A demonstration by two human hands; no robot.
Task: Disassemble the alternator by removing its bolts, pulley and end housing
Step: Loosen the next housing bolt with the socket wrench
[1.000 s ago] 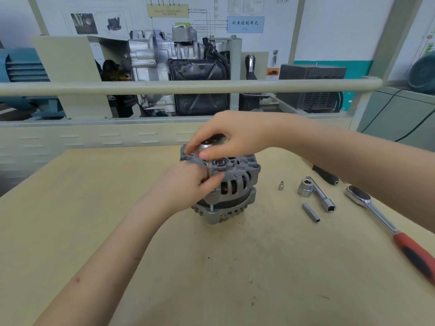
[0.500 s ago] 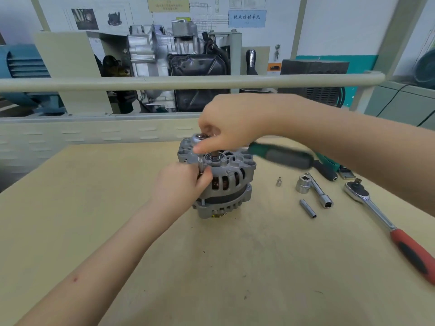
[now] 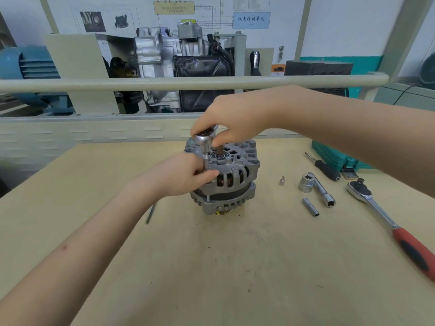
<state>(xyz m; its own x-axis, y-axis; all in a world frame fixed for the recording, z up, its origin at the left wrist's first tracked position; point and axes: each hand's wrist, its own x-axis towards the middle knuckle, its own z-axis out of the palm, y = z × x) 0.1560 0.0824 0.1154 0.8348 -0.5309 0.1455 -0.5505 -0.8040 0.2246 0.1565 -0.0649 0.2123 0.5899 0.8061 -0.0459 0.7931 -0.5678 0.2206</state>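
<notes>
Since the earlier frame the right hand [image 3: 231, 118] now grips a small ratchet [image 3: 204, 140] upright over a bolt, while the left hand [image 3: 182, 176] pinches its socket beside the alternator [image 3: 231, 177] standing mid-table [image 3: 235, 267].

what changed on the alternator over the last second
The right hand brought a small ratchet in and now holds its head upright over a bolt at the rim of the alternator; a second ago it touched the top bare. The left hand now pinches the ratchet's stem. The alternator and the loose sockets stayed put.
</notes>
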